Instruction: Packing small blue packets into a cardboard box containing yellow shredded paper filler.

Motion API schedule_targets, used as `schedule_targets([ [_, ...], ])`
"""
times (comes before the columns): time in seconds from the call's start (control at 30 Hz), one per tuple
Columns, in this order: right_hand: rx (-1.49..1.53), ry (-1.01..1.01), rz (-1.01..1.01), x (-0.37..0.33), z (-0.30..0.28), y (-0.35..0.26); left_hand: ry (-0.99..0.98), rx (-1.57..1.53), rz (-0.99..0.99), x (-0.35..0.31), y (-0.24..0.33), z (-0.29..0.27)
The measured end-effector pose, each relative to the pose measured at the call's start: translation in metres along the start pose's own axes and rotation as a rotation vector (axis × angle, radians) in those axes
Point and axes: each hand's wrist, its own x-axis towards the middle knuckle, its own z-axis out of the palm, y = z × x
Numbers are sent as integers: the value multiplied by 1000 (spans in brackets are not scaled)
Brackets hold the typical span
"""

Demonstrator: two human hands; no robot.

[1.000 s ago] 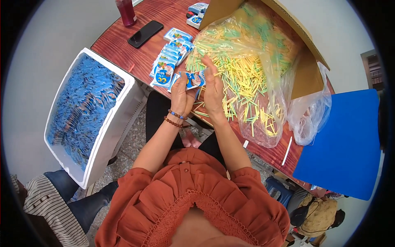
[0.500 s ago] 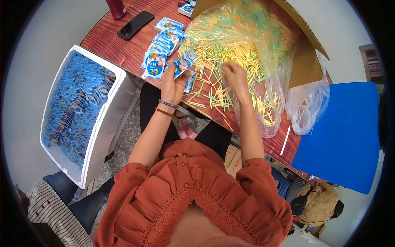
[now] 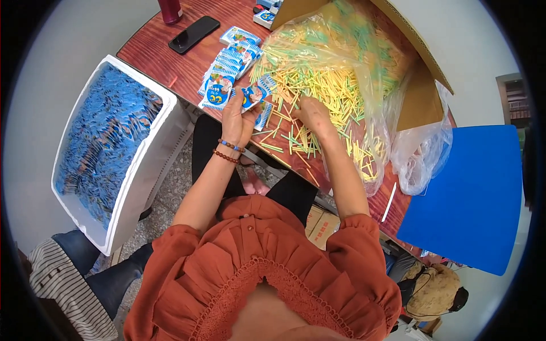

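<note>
In my left hand (image 3: 239,124) is a small blue-and-white packet (image 3: 251,98), gripped between thumb and fingers at the table's near edge. More packets of the same kind lie in an overlapping stack (image 3: 223,71) just beyond that hand. My right hand (image 3: 316,118) is over the near side of a big heap of thin yellow, green and pinkish sticks (image 3: 335,94). Its fingers are drawn together and point left, toward the packet; whatever is between the fingertips is too small to make out. Another packet (image 3: 264,116) lies under the fingers of my left hand.
A clear plastic bag (image 3: 369,108) and an open cardboard box (image 3: 424,96) hold the heap. At left stands a white foam box (image 3: 167,116) full of blue packets. A phone (image 3: 193,34), a dark red bottle (image 3: 169,10), a white strip (image 3: 389,202) and a blue board (image 3: 466,204) are around.
My right hand has come down and left from above the heap, its fingers now nearer the packet. The left hand keeps its packet almost in place. The whole view has shifted slightly.
</note>
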Motion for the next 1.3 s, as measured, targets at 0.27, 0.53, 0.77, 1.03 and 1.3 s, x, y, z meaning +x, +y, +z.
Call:
schedule_targets([
  [0.27,1260,241,274,-20,-39,-18,-1,-4,9,-6,2,-1],
  [0.53,1217,306,-26,-12,-54,-95,-31,14,20,-5,-5,7],
  [0.77,1185,266,-8,-8,-65,-92,-41,-36,63,-4,16,-4],
  [1.03,1005,271,-91,7,-53,-140,-47,-223,-60,9,19,-5],
  [1.3,1036,229,-128,30,-46,-148,-149,-275,23,22,44,-15],
])
